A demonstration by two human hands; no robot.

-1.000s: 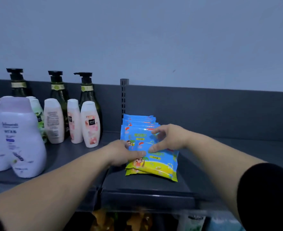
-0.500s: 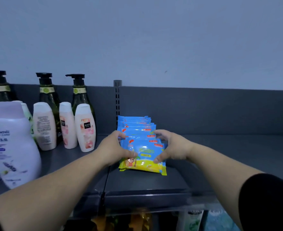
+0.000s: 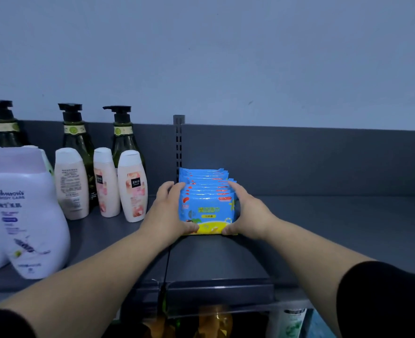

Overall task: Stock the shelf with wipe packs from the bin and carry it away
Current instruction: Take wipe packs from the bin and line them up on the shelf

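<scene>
We hold the row of wipe packs [image 3: 207,206] between both hands. The left hand [image 3: 167,211] cups the row's left flank, with its fingers laid along the pack edges and its thumb hooked round the lower front corner of the foremost pack. The right hand [image 3: 248,211] mirrors this on the right flank. Each hand is partly curled to the width of the row and grips nothing else.

The packs stand on edge, one behind another, on the shelf [image 3: 323,228]. The rearmost pack sits near the slotted upright [image 3: 178,142]; we cannot tell whether it touches. The bin is not in view.

Hazards, as we judge them:

1. Row collapse. The packs are soft and thin. If we release both flanks at once, the front packs may lean forward and slide flat.
2. Uneven squeeze. More pressure from one hand would skew the row or buckle a middle pack upward.
3. Bottle strike. The pink bottle [image 3: 132,186] stands just beside the left wrist. An outward sweep on withdrawal could topple it into its neighbours.
4. Front overhang. Pulling the row toward the front rail [image 3: 216,286] risks a drop to the lower level.
</scene>
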